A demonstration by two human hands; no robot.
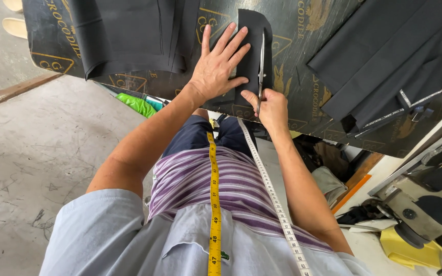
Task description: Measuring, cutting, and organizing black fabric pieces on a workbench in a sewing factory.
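Observation:
My left hand [220, 64] lies flat, fingers spread, on a small piece of dark fabric [254, 30] on the black worktable [292, 56]. My right hand [271, 106] grips the handles of metal scissors [261, 61], whose blades run along the right side of that fabric piece, pointing away from me. A yellow and white measuring tape [214, 204] hangs around my neck down my chest.
Folded dark cloth [129, 36] lies at the table's left, and a stack of dark trousers pieces [384, 61] at the right. A sewing machine part and yellow object [410, 245] sit low right. Grey concrete floor [37, 143] spreads to the left.

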